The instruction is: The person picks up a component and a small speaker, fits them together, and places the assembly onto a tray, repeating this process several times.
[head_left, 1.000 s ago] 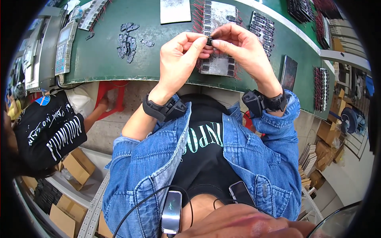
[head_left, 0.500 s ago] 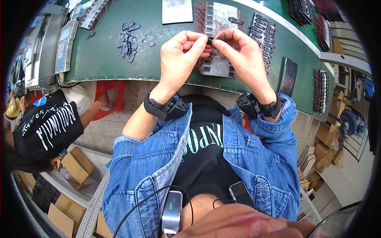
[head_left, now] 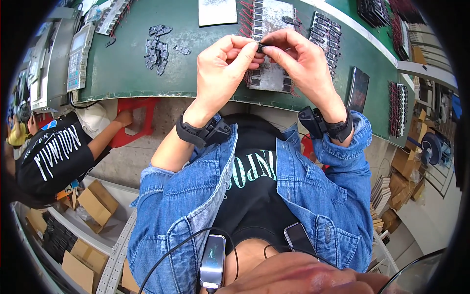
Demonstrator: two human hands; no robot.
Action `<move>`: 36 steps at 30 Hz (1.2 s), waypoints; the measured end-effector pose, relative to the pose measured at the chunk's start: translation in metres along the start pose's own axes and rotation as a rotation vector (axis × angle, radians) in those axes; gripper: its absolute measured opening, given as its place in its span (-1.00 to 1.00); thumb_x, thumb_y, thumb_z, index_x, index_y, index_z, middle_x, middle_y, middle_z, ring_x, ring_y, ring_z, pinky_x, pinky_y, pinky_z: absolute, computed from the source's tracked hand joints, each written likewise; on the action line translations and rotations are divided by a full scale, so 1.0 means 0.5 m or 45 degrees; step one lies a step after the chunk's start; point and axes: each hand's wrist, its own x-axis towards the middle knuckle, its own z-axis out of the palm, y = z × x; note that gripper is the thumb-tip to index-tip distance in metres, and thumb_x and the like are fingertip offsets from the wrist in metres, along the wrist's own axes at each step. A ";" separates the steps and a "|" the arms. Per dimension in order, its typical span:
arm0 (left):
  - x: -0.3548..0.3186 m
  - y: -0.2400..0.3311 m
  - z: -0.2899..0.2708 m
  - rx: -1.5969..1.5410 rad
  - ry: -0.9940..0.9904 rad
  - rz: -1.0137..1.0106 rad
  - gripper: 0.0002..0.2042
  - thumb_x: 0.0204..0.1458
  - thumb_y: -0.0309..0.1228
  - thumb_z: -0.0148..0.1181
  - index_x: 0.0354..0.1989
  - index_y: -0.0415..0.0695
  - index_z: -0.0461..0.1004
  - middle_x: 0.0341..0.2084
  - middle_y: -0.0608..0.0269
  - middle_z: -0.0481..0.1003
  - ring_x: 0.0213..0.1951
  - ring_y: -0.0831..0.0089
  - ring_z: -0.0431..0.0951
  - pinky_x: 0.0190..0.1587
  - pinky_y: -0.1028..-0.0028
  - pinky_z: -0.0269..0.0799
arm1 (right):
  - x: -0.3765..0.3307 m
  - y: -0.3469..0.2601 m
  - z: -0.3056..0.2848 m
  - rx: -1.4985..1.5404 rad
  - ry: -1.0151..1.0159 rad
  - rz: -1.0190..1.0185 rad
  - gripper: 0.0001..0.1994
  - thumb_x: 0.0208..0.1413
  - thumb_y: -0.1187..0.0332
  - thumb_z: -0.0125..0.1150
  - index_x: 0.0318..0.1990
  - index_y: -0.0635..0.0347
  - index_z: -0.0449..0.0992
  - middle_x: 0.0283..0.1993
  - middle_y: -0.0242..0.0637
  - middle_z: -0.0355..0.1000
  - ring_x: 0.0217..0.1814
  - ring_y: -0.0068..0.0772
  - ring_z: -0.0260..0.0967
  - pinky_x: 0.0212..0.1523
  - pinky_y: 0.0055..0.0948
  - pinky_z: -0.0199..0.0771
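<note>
Between the fingertips of both my hands is a small black part, mostly covered by the fingers. My left hand pinches it from the left, and my right hand pinches it from the right. Beneath them lies a scuffed metal plate, edged on its left with small black rectangular pieces and thin red wires. One loose black piece rests on the plate's upper right. A dense row of similar black parts lies beside the plate on the right.
Loose dark parts lie in a cluster left of my hands on the green table. A white board sits farther back, a phone at right, a keypad device at left. Another person sits at left.
My right hand has shifted slightly up, and its wrist has swung a little outward. The left hand stays nearly in place. The person at left has shifted slightly.
</note>
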 end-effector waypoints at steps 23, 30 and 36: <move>0.019 -0.009 -0.027 -0.162 -0.079 -0.183 -0.85 0.22 -0.54 0.19 -0.10 -0.34 0.49 -0.27 0.10 0.63 -0.24 0.47 0.67 -0.12 0.52 0.64 | 0.002 0.009 0.015 -0.481 0.150 -0.352 -0.78 0.09 0.55 0.33 -0.09 0.25 0.62 -0.22 -0.24 0.61 -0.18 -0.42 0.59 -0.14 -0.51 0.56; 0.034 -0.006 -0.024 -0.158 -0.065 -0.247 -0.85 0.22 -0.53 0.19 -0.11 -0.35 0.49 -0.29 0.11 0.63 -0.25 0.48 0.67 -0.13 0.52 0.64 | 0.023 0.029 0.002 -0.539 0.128 -0.460 -0.75 0.03 0.55 0.37 -0.09 0.20 0.62 -0.18 -0.22 0.61 -0.16 -0.31 0.60 -0.15 -0.43 0.59; 0.030 -0.002 -0.022 -0.122 -0.049 -0.202 -0.85 0.21 -0.52 0.21 -0.12 -0.34 0.50 -0.30 0.11 0.63 -0.26 0.48 0.67 -0.15 0.53 0.64 | 0.015 0.019 0.007 -0.760 0.183 -0.601 -0.73 -0.01 0.53 0.40 -0.11 0.15 0.63 -0.16 -0.25 0.62 -0.17 -0.27 0.60 -0.15 -0.41 0.61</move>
